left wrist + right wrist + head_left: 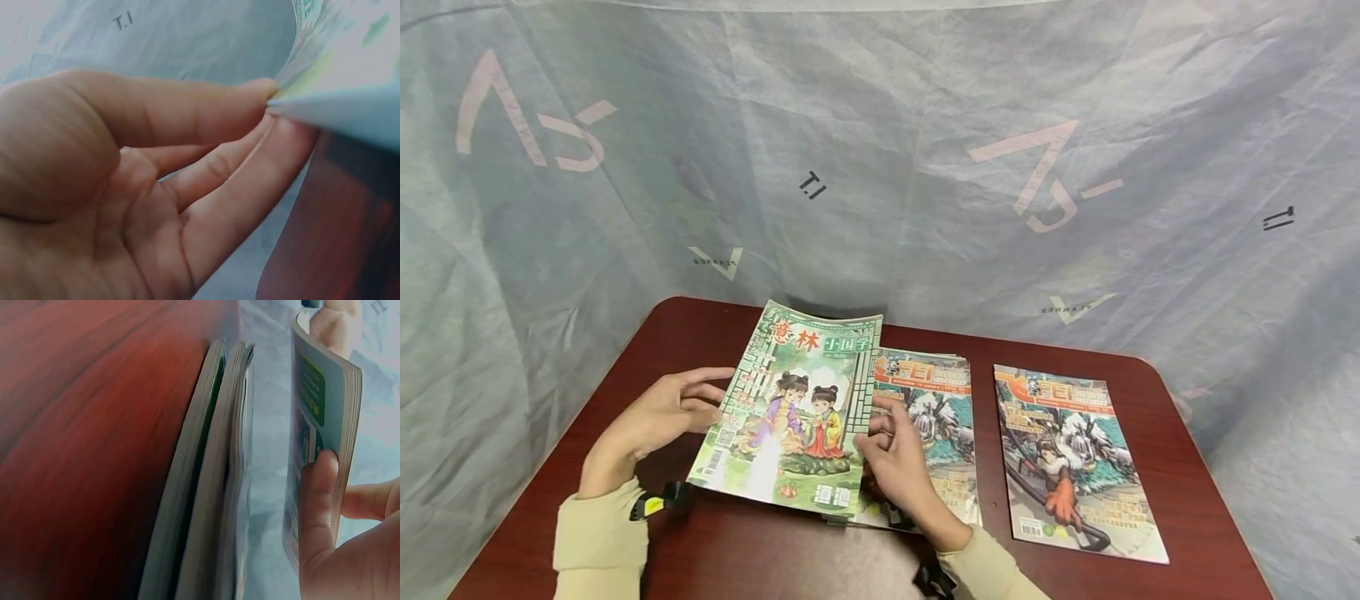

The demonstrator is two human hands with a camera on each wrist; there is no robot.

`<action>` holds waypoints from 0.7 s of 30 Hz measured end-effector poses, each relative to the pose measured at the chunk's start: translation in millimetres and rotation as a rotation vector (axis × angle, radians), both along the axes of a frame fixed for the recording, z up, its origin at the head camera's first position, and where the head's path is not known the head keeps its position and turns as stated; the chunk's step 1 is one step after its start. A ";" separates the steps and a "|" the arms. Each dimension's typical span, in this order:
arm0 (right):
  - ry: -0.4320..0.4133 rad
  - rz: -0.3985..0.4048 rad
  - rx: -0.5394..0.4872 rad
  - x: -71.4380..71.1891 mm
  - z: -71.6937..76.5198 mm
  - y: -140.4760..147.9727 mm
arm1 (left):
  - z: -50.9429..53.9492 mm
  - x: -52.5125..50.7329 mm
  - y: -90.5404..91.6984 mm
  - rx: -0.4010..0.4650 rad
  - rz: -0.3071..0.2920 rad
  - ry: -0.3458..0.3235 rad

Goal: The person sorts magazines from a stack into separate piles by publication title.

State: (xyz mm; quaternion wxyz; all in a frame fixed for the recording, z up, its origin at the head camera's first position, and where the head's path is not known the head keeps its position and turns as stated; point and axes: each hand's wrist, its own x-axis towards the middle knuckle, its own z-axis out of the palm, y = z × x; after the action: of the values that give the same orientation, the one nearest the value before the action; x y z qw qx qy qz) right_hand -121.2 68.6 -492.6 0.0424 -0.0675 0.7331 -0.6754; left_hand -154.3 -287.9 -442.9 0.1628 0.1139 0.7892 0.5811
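Note:
A green magazine (797, 375) with two cartoon children on its cover is held up between both hands, overlapping the left part of a magazine stack (951, 433). My left hand (655, 421) pinches its left edge; the left wrist view shows the thumb (206, 112) meeting a finger at the corner. The right hand (902, 467) grips the opposite edge, with a finger (320, 500) against the underside of the magazine (340, 419). Seen from the right wrist, that magazine stands apart from the stack (215, 462), which shows several layered edges.
Another magazine (1075, 458), with the same cover as the stack's top one, lies at the right of the dark red table (775, 554). Behind and around the table hangs a grey printed cloth (880, 167).

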 end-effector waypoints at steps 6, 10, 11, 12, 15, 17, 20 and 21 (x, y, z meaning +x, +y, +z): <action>0.015 0.008 0.046 -5.0 0.6 -16.7 | -2.7 1.0 -11.8 -0.048 0.032 0.029; 0.037 -0.012 0.104 -7.9 3.0 -27.4 | -4.6 -0.2 -17.0 -0.087 0.065 0.019; 0.040 -0.017 0.117 -8.3 3.3 -30.3 | -5.4 -0.7 -18.2 -0.097 0.073 0.016; 0.043 -0.019 0.123 -8.8 3.3 -33.1 | -6.0 -0.9 -19.3 -0.107 0.081 0.015; 0.050 -0.024 0.157 -11.1 2.0 -41.7 | -8.3 -1.4 -22.9 -0.139 0.102 0.012; 0.048 -0.020 0.168 -13.2 0.6 -46.6 | -9.8 -1.3 -25.3 -0.164 0.117 0.010; 0.040 -0.009 0.175 -16.5 -1.5 -52.0 | -11.7 -1.0 -29.2 -0.215 0.129 0.007; 0.028 0.000 0.176 -17.3 -2.0 -53.5 | -12.5 -1.0 -30.5 -0.231 0.130 0.006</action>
State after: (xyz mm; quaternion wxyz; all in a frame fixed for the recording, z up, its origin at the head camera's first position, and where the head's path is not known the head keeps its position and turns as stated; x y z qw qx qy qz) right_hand -138.5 15.1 -494.7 0.0377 -0.0729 0.7902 -0.6074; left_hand -155.3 -318.3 -455.3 0.1346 0.0446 0.8570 0.4954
